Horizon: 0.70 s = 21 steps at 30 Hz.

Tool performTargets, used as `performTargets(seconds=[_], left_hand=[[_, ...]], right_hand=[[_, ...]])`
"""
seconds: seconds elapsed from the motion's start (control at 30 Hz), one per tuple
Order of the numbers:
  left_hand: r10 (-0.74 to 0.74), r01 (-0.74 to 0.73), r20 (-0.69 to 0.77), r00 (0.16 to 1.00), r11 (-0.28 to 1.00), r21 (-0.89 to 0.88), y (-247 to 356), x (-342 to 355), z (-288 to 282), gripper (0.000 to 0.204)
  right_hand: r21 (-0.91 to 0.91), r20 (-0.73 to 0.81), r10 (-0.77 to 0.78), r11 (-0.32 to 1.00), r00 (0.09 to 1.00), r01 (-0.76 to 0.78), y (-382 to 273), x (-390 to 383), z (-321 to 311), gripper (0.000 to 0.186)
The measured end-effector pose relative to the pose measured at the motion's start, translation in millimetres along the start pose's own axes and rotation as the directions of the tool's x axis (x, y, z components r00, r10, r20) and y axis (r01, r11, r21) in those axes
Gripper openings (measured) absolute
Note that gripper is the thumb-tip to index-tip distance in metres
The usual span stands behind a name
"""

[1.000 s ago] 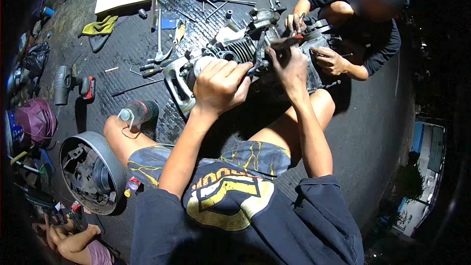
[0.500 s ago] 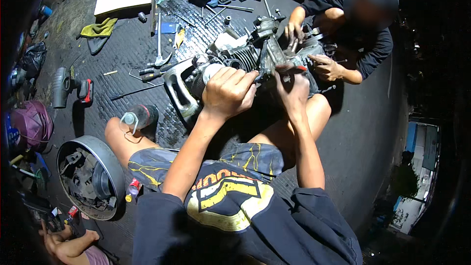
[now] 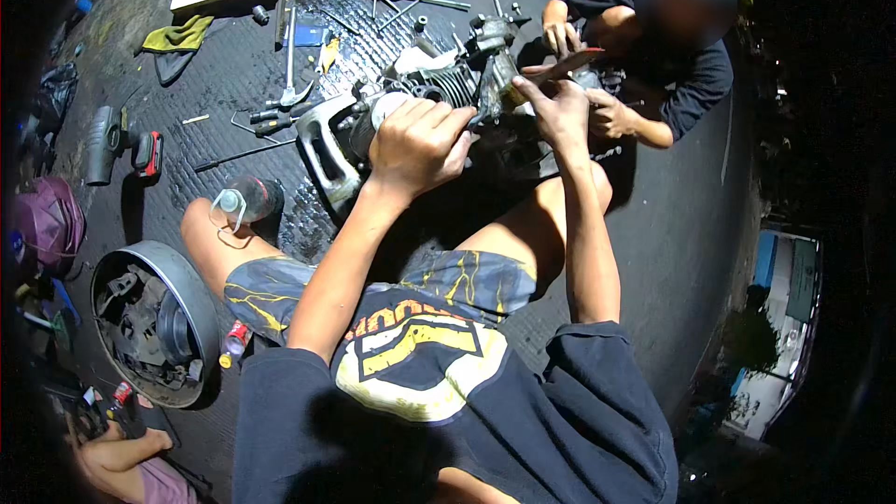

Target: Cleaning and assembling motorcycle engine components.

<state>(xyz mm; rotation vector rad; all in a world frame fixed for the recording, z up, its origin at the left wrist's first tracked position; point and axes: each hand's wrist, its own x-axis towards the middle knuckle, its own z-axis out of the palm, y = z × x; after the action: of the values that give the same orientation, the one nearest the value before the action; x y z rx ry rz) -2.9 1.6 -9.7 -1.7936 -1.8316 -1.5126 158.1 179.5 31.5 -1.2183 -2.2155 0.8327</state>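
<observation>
Engine (image 3: 439, 93) lies on the dark ribbed floor mat (image 3: 224, 75), at twelve o'clock from the seated person's knees. Left hand (image 3: 420, 145) rests on its near side, fingers curled closed against the casing. Right hand (image 3: 558, 112), at three o'clock from the left, presses on the engine's right end, fingers bent; what they grip cannot be told. A co-worker's hands (image 3: 597, 112) touch the engine's far side. A hammer (image 3: 291, 56) lies at ten o'clock.
</observation>
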Motion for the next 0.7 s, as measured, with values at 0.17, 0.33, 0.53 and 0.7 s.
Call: performTargets(seconds=[0.17,0.33,0.53,0.7], left_hand=[[0.019,-0.019,-0.015,1.000,1.000,-0.004,1,-1,2,0.023],[0.035,-0.035,-0.028,0.999,0.999,0.011,4,2,-1,0.023],[0.015,-0.016,0.021,1.000,0.999,0.028,5,4,0,0.024],[-0.030,0.025,0.059,0.998,0.997,0.073,7,4,-7,0.026]], right_hand=[[0.032,-0.039,-0.069,0.997,0.997,0.070,-4,24,-25,0.033],[-0.250,0.144,-0.006,0.967,0.990,0.042,-16,18,4,0.033],[0.055,-0.071,-0.067,0.996,0.995,0.071,11,26,12,0.023],[0.221,0.008,-0.105,0.970,0.994,0.100,-1,7,-16,0.024]])
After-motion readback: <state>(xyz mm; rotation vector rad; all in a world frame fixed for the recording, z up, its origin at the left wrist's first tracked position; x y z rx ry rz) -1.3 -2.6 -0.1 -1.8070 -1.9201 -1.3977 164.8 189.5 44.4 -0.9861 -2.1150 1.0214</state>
